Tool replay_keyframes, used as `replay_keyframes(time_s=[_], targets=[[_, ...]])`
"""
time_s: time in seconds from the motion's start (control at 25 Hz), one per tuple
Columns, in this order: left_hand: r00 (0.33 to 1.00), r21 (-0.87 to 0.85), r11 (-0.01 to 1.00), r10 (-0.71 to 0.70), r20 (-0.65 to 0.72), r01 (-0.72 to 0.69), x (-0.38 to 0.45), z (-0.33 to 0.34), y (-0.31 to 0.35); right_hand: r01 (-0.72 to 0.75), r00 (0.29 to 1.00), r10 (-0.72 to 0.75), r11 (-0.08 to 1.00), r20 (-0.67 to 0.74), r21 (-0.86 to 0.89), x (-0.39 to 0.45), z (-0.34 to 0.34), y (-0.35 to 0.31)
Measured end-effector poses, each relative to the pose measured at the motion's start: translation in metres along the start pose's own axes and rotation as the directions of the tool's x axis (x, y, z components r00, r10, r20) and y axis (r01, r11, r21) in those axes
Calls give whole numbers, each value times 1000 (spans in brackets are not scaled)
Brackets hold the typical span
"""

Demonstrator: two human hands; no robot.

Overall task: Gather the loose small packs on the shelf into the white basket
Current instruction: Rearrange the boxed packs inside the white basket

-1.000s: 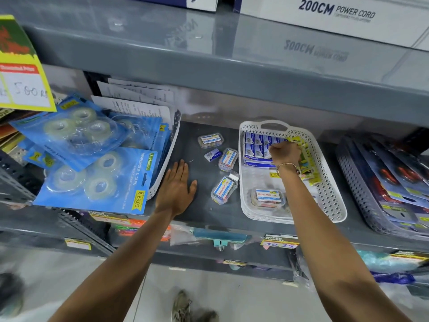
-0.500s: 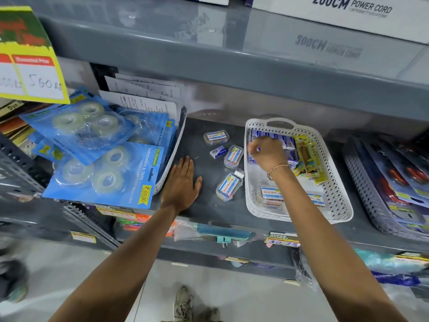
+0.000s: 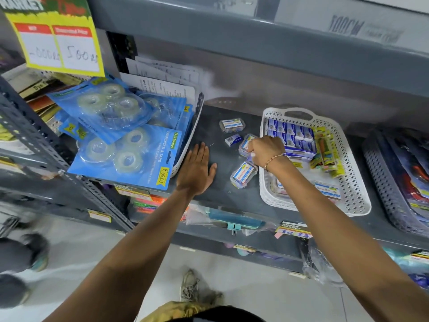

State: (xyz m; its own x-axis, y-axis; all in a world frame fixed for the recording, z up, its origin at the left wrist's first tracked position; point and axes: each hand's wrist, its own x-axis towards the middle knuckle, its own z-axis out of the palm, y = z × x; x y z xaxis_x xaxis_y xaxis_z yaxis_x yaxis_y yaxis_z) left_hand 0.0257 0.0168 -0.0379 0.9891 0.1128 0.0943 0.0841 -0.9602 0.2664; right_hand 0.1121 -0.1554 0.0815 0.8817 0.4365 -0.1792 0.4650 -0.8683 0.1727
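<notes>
grey metal shelf [image 3: 209, 187]: right hand [image 3: 267, 148] curls over a clear plastic pack [image 3: 246, 141].

right hand [image 3: 264, 148] on loose pack [image 3: 246, 142], white basket [image 3: 355, 182]

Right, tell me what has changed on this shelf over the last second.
The right hand left the back of the white basket, crossed its left rim and now closes over a clear pack on the shelf; whether it grips yet is unclear. The left hand stayed flat on the shelf. The other loose packs, far, small blue and near, have not moved.
</notes>
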Motion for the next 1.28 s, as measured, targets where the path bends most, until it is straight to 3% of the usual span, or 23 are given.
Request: replay_keyframes(time_s=[0.12,0.2,0.28,0.48,0.6,0.68,0.76,0.88,0.92,1.08,1.28], targets=[[1000,16,1000,-6,6,6,1,2,0,-1,946,112,938,-304,346,-8,-3,10],[1000,15,1000,-19,14,19,1,1,0,62,909,244,723,-339,688,-15,1,22],[1000,18,1000,-17,18,16,2,1,0,71,928,303,428,-217,901,-23,12,34],[998,0,999,-36,60,36,4,1,0,-8,918,394,146,-51,989,-43,47,58],[997,13,999,-43,59,42,4,3,-2,32,871,487,-170,56,985,-52,49,75],[998,18,999,-40,50,39,6,4,-1,27,831,535,-309,150,951,-53,46,94],[998,17,999,-44,46,44,7,5,-1,-26,803,575,-232,159,972,-50,42,112],[998,34,998,-45,43,43,7,6,-2,-174,734,674,311,-88,934,-40,38,138],[998,33,998,-45,42,44,7,5,-2,-232,705,695,418,-144,879,-35,36,144],[998,-2,999,-46,45,46,7,5,-2,-200,650,745,357,-150,912,-18,32,152],[999,-36,998,-45,26,46,6,4,-3,-216,767,630,435,-124,874,9,37,152]])
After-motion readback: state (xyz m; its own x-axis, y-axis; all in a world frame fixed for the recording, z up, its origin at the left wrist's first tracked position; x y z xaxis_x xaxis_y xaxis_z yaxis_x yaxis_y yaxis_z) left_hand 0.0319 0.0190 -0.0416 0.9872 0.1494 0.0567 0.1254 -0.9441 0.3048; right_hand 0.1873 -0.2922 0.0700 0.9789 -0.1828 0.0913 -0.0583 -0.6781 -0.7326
